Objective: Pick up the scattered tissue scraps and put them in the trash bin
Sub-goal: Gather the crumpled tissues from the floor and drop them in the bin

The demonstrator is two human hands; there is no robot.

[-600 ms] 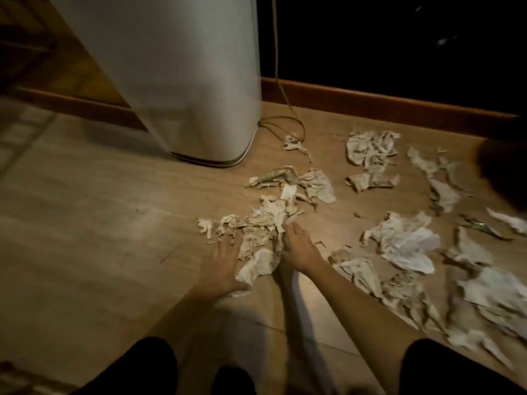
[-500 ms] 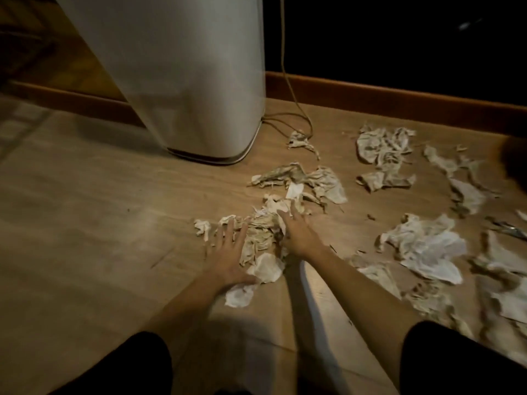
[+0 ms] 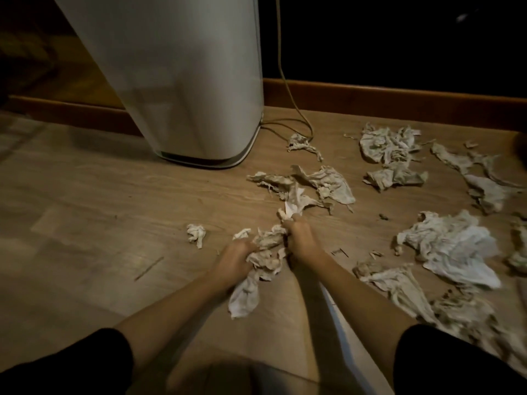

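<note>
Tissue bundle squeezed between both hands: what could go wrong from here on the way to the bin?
1. A loose tail hangs from the tissue bundle below the left hand; it may drop off when lifted.
2. The small scrap left of the hands lies apart and could be missed.
3. The right hand also pinches a strip leading to the next scrap pile, which might drag along.

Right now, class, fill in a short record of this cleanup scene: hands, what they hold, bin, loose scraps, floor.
hands: left hand and right hand both closed on one bundle
held: tissue bundle, squeezed between them
bin: trash bin upright, behind and left of the hands
loose scraps: small scrap left of the hands; large scrap on the right
floor: wooden floor
</note>
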